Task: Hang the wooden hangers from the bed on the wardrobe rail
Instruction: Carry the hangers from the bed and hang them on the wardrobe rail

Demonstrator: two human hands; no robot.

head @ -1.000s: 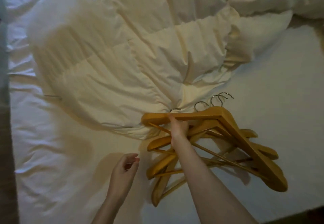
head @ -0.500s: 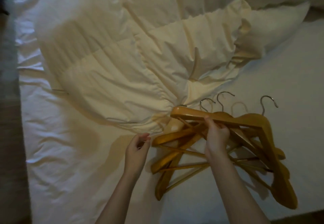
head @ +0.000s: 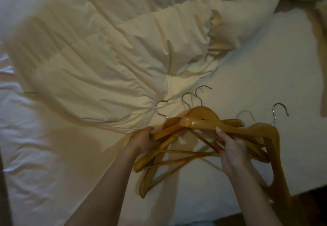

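Observation:
Several wooden hangers [head: 200,121] with metal hooks lie in a loose, crossed pile on the white bed sheet [head: 247,70], at the lower middle. My right hand [head: 230,146] is closed around the arms of the topmost hangers, lifting their right side. One hanger [head: 276,148] hangs steeply down from that hand toward the bed's near edge. My left hand [head: 143,140] grips the left ends of the lower hangers. The wardrobe rail is out of view.
A rumpled cream duvet [head: 106,57] covers the left and upper bed, its edge touching the hangers' hooks. A pillow [head: 247,15] lies at the upper right. The bed's near edge and dark floor [head: 309,208] show at the bottom right.
My left hand has reached right and closed on the hangers' left ends. My right hand has slid right along the top hangers and raised them, so the hooks have spread apart.

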